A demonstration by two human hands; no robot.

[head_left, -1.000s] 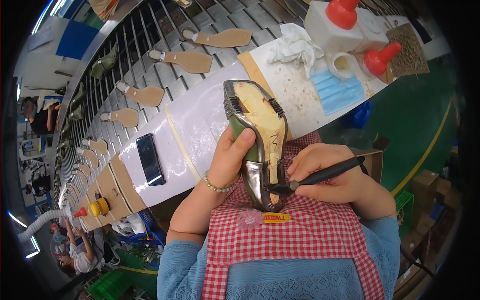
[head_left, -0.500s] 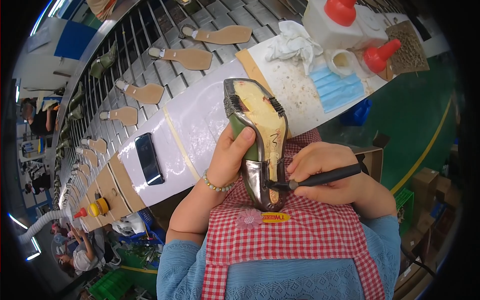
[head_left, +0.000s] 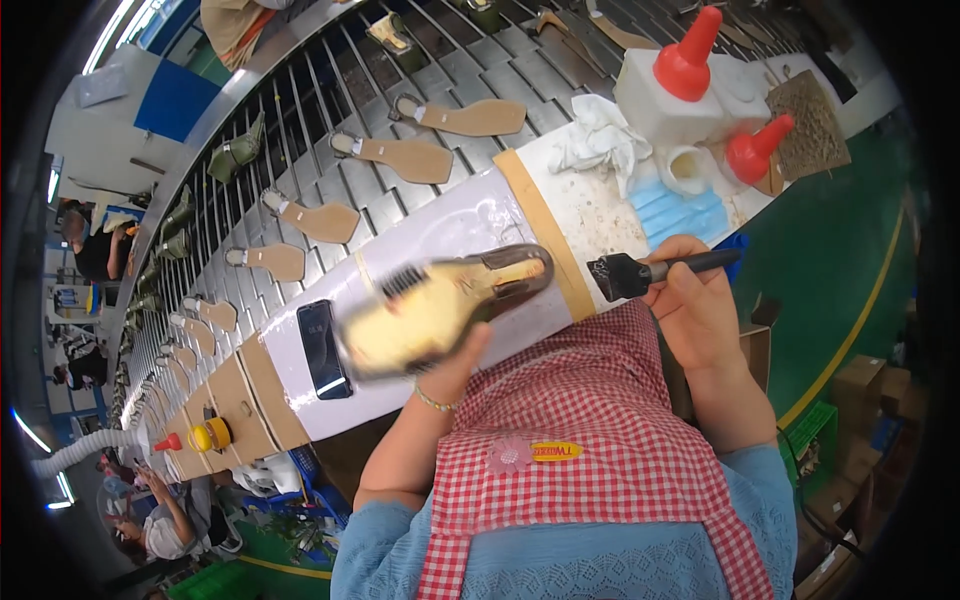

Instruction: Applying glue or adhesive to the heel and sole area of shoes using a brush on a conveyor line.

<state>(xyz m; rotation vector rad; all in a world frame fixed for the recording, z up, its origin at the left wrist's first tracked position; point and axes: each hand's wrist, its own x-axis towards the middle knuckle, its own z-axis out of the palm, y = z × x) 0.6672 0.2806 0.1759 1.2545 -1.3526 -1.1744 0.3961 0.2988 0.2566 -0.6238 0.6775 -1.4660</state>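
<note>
Conveyor (head_left: 485, 75) biggest thing by far, metal rods and slats curving away to the left. Green shoes (head_left: 238, 150) stand along its far part; I count only a few clearly.

Bench strip (head_left: 440, 225) beside it, pale sheet on top, tape-coloured band across.

Shoe (head_left: 435, 310) over that sheet, underside up, heel end toward the right, wide end near the phone (head_left: 321, 350). Blurred; can't tell whether it touches the sheet. Upper seems already pulled in around the edge. Yellowish underside is exposed: no sole on it yet. Whether the surface is fully coated, partly coated or dry, can't say from here.

Loose soles (head_left: 473, 117) lie in a row on the slats, tan faces up, apart from any shoe. By my reading, joining is ahead for all these.

Left hand (head_left: 450, 372) at the near side of the shoe, thumb against its edge; other fingers hidden beneath, so their spread can't be told.

Right hand (head_left: 695, 305) well clear of the underside, thumb and fingers pinching the handle of a brush (head_left: 622, 277). Broad dark head, just beyond the heel, not touching it. Brushing looks paused at this instant; finished or not, unclear.

Open white jar (head_left: 688, 170) beside the blue mask (head_left: 680, 212), uncapped.
</note>
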